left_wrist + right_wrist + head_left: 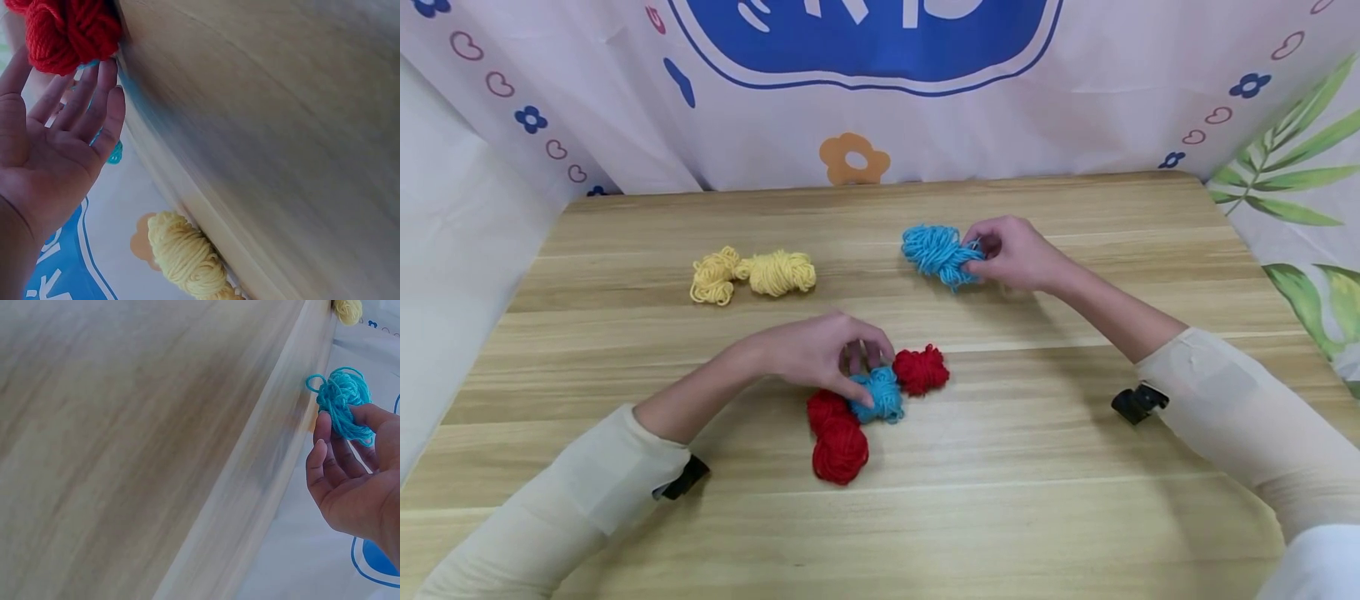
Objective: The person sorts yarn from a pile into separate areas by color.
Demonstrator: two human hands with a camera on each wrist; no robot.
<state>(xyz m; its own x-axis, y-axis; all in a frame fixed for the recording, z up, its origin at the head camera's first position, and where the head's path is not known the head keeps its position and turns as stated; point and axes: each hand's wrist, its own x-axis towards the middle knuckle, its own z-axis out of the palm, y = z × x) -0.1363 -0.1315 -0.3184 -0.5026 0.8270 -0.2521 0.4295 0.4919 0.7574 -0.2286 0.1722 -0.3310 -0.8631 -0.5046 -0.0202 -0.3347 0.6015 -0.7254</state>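
My right hand point(1017, 252) pinches one end of a large blue yarn bundle point(936, 250) at the back right; in the right wrist view, thumb and fingertips meet on this yarn point(344, 403). Nearer the front, my left hand point(812, 350) is over a small blue yarn bundle point(882, 396), its thumb touching it and its other fingers loosely arched. The left wrist view shows that palm point(56, 150) with fingers spread loosely below red yarn point(72, 34). A small red yarn bundle point(921, 370) sits right of the small blue one, and a longer red yarn bundle point(840, 450) lies at its front left.
Two yellow yarn bundles, a loose one point(713, 277) and a tied one point(778, 273), lie side by side at the back left. Everything rests on a wooden table point(1037, 517). Behind its far edge hangs a printed white cloth point(775, 133).
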